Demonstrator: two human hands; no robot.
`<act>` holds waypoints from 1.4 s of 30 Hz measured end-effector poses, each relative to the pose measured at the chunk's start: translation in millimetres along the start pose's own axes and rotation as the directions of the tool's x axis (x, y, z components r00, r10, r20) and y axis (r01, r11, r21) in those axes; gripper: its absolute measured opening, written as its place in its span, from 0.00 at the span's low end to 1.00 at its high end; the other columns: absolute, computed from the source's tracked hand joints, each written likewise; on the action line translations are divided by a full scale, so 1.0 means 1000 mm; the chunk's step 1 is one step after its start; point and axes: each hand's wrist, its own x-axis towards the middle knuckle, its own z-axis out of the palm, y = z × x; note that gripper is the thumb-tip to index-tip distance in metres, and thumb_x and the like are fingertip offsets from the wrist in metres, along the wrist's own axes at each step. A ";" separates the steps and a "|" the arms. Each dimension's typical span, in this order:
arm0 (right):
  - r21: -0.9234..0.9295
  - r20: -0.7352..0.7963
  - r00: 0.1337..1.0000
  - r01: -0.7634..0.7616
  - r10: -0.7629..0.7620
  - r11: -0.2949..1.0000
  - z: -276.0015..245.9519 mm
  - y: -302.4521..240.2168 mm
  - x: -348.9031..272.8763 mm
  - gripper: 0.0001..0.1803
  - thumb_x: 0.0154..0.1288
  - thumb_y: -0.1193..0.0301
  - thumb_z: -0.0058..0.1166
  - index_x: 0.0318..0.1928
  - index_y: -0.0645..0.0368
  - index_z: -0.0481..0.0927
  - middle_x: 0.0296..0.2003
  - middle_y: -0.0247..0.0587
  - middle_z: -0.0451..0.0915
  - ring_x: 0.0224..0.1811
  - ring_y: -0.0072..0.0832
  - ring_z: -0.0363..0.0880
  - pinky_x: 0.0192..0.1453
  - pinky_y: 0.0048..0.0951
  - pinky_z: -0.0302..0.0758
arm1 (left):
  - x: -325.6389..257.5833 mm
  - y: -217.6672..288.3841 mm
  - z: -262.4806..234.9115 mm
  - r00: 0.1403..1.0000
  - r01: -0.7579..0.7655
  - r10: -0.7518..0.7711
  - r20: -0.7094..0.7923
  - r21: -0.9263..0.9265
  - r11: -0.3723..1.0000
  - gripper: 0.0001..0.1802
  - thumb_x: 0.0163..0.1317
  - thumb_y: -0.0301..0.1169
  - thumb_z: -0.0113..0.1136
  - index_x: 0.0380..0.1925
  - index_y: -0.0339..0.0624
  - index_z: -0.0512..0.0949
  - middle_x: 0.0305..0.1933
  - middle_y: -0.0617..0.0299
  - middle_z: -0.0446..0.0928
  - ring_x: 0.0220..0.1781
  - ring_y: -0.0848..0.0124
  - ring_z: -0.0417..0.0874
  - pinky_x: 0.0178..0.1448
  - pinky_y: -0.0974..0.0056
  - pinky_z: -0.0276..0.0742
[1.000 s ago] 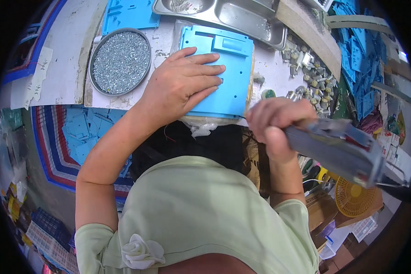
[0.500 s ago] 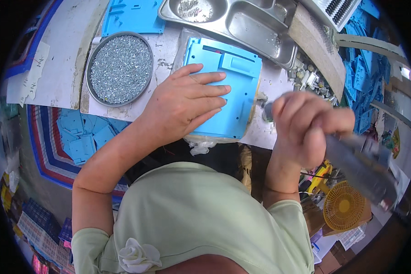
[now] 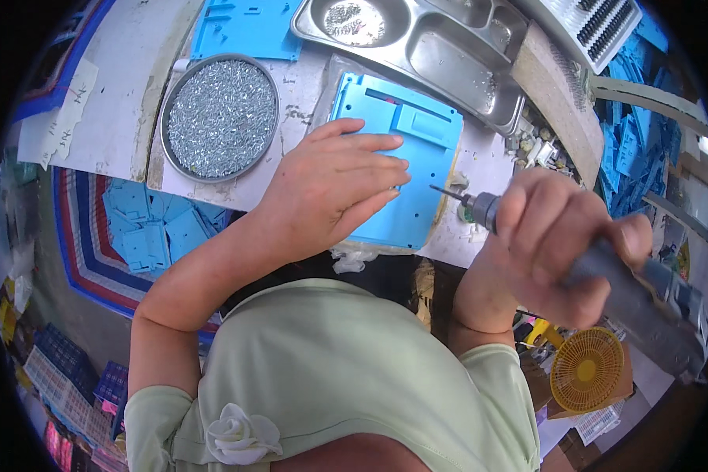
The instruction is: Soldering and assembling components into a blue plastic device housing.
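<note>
A blue plastic panel (image 3: pixel 393 216) with a raised pocket and small holes lies on the worktable over clear plastic wrap. Flat on its left part rests my left hand (image 3: pixel 330 177), fingers stretched out. My right hand (image 3: pixel 554 240) is wrapped round a dark power screwdriver (image 3: pixel 645 307), held tilted to the right of the panel. Its thin bit (image 3: pixel 446 193) points left toward the panel's right edge; whether it touches the panel I cannot tell. Silvery screws (image 3: pixel 224 118) fill a round metal dish (image 3: pixel 166 134) left of the panel.
A steel compartment tray (image 3: pixel 448 59) with small parts stands behind the panel. Another blue panel (image 3: pixel 248 31) lies at the back left. Small white fittings (image 3: pixel 539 149) sit near a board (image 3: pixel 558 94) on the right. Blue pieces are heaped at far right and lower left.
The screwdriver has swung so its bit now shows, pointing at the panel. My right hand has shifted slightly right and down. The whole view has moved a little; my left hand stays on the panel.
</note>
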 end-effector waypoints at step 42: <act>-0.081 -0.147 0.986 0.071 -0.082 0.994 -0.038 0.060 0.037 0.13 0.72 0.74 0.57 0.50 0.61 0.68 0.21 0.37 0.71 0.18 0.22 0.68 0.25 0.29 0.71 | -0.033 -0.077 -0.105 0.921 0.388 -0.290 -0.259 0.564 0.729 0.08 0.64 0.33 0.66 0.32 0.42 0.79 0.36 0.58 0.80 0.40 0.57 0.79 0.47 0.53 0.68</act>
